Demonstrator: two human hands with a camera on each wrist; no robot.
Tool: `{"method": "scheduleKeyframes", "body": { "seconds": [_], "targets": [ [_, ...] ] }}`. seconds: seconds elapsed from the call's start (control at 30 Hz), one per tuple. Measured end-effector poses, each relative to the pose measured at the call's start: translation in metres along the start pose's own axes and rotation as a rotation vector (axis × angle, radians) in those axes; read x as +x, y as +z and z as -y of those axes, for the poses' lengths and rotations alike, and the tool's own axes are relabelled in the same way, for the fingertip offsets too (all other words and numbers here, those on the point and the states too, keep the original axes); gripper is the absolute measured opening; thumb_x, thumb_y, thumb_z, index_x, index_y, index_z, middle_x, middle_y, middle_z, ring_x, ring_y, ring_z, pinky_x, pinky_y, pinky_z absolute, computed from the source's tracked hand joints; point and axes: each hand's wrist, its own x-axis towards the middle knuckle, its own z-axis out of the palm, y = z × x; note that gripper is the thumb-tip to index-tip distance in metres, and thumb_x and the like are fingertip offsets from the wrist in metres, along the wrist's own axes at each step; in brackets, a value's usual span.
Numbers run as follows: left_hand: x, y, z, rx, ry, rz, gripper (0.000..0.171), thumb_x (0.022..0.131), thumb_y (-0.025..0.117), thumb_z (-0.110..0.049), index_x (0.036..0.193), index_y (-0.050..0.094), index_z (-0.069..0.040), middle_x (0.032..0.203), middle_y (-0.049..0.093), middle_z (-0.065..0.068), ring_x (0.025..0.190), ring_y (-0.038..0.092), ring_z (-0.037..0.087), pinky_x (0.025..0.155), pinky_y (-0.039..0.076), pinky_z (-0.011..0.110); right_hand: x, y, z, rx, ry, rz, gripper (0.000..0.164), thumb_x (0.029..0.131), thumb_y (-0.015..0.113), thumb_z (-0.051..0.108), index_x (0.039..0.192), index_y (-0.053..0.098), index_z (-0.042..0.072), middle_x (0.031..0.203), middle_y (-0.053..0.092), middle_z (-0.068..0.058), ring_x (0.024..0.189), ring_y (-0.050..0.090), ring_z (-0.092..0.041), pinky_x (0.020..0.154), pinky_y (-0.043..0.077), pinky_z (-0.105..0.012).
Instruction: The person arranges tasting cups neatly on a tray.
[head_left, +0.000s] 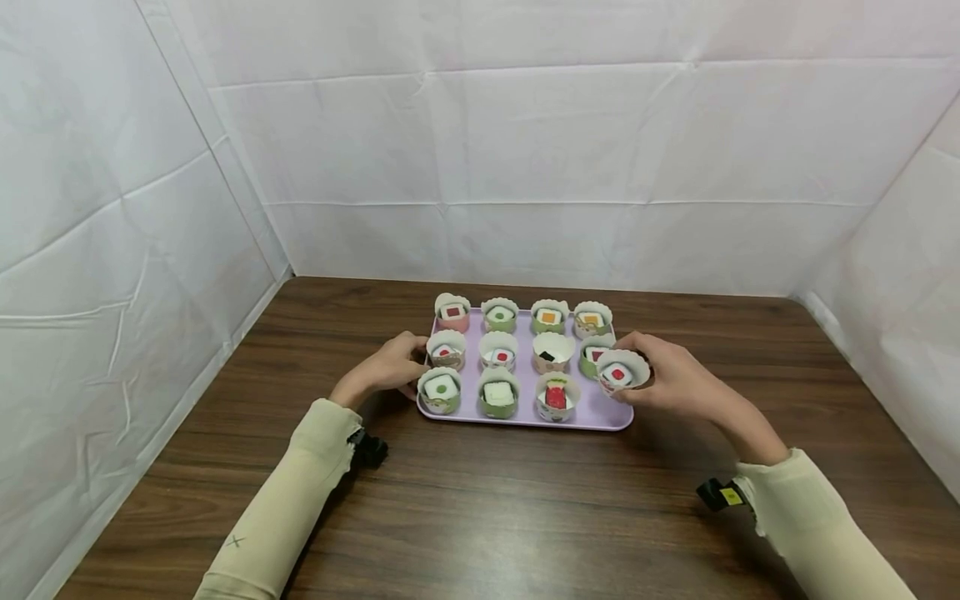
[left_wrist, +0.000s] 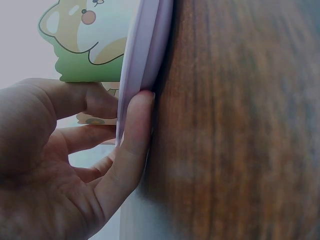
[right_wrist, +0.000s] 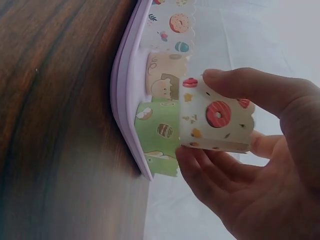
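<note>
A lilac tray (head_left: 525,422) lies on the table, bearing several paper baking cups in rows. Its left edge is pinched by my left hand (head_left: 387,364); in the left wrist view fingers lie on both sides of the tray rim (left_wrist: 145,55), near a green cup (left_wrist: 95,65). My right hand (head_left: 672,377) holds a white paper cup (head_left: 633,367), printed with a pink doughnut, above the tray's right side. Inside it sits a white piece with a red centre (head_left: 617,374), resembling a sushi roll. Just behind this cup, a green cup (head_left: 587,363) stands partly hidden.
Other cups hold white pieces with green, orange or red centres, such as the green-centred one (head_left: 441,386) at front left. One cup (head_left: 552,343) shows a small black patch inside. White cloth walls (head_left: 540,167) enclose the brown wooden table (head_left: 480,500) at the back and sides.
</note>
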Motion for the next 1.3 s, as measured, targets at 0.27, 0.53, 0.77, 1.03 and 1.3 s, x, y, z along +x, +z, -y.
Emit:
{"method": "scheduleKeyframes", "body": {
  "seconds": [0.27, 0.53, 0.77, 1.03, 1.3],
  "targets": [
    [-0.001, -0.002, -0.002, -0.007, 0.001, -0.001, 0.032, 0.090, 0.055, -0.008, 0.122, 0.058, -0.003, 0.120, 0.040, 0.022, 0.086, 0.059, 0.029, 0.058, 0.061, 0.035, 0.000, 0.005, 0.003, -0.029, -0.035, 0.082, 0.052, 0.071, 0.083, 0.022, 0.116, 0.058, 0.016, 0.106, 0.063, 0.000, 0.090, 0.057, -0.015, 0.075, 0.049, -0.029],
    [0.000, -0.002, -0.002, -0.003, 0.001, -0.001, 0.032, 0.090, 0.055, -0.007, 0.122, 0.057, -0.003, 0.120, 0.040, 0.022, 0.087, 0.059, 0.029, 0.058, 0.061, 0.035, 0.000, 0.011, 0.007, -0.042, -0.027, 0.143, 0.054, 0.073, 0.082, 0.016, 0.121, 0.058, 0.016, 0.115, 0.065, -0.003, 0.095, 0.059, -0.017, 0.080, 0.051, -0.032],
    [-0.001, -0.002, -0.002, -0.008, 0.007, 0.000, 0.032, 0.090, 0.054, -0.006, 0.122, 0.057, -0.002, 0.120, 0.040, 0.022, 0.089, 0.058, 0.029, 0.059, 0.061, 0.036, 0.001, 0.013, 0.007, -0.049, -0.004, 0.185, 0.059, 0.072, 0.084, 0.019, 0.124, 0.057, 0.015, 0.123, 0.063, -0.008, 0.108, 0.059, -0.021, 0.090, 0.052, -0.043],
    [0.000, -0.001, -0.001, -0.007, 0.008, -0.001, 0.032, 0.090, 0.054, -0.005, 0.122, 0.057, -0.002, 0.121, 0.040, 0.022, 0.089, 0.059, 0.029, 0.059, 0.061, 0.035, 0.001, 0.014, 0.004, -0.042, 0.016, 0.190, 0.064, 0.071, 0.085, 0.022, 0.127, 0.055, 0.017, 0.122, 0.063, -0.009, 0.104, 0.059, -0.020, 0.086, 0.052, -0.040],
    [0.000, 0.001, 0.000, -0.007, 0.003, -0.003, 0.031, 0.091, 0.054, -0.005, 0.121, 0.057, -0.002, 0.121, 0.039, 0.022, 0.090, 0.058, 0.030, 0.058, 0.061, 0.035, 0.000, 0.014, 0.002, -0.025, -0.002, 0.199, 0.067, 0.071, 0.085, 0.023, 0.130, 0.053, 0.020, 0.113, 0.062, -0.006, 0.086, 0.056, -0.017, 0.071, 0.045, -0.027]
  ]
}}
